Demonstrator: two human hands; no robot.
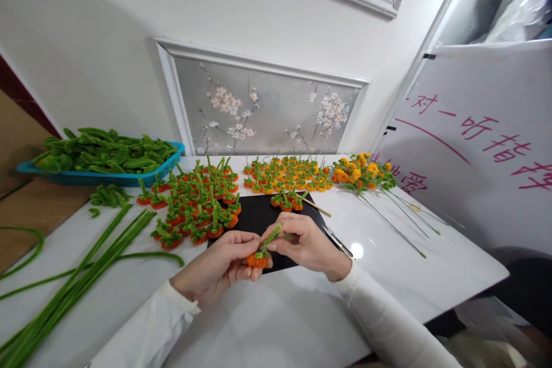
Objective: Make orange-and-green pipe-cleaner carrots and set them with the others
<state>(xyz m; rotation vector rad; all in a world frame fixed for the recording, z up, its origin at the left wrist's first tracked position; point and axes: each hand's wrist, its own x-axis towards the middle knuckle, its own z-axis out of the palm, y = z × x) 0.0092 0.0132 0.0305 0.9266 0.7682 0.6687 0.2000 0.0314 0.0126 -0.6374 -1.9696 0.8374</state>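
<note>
My left hand (228,261) pinches a small orange pipe-cleaner pumpkin (257,260) with a green top, held above the near edge of the black mat (254,213). From the right, my right hand (302,241) closes its fingers on the pumpkin's green fuzzy stem (272,234). Just beyond my hands, a few finished orange pumpkins (286,202) stand on the mat beside a thin wooden stick (318,207). Scissors (337,240) lie by my right wrist. Parts of the held pumpkin are covered by my fingers.
A crowd of orange pumpkins (198,207) stands left of the mat, yellow-orange ones (288,171) behind. A blue tray (172,161) holds green fuzzy pieces; long green pipe cleaners (81,282) lie at left. Yellow flowers on stems (364,171) rest at right, before a whiteboard (474,103).
</note>
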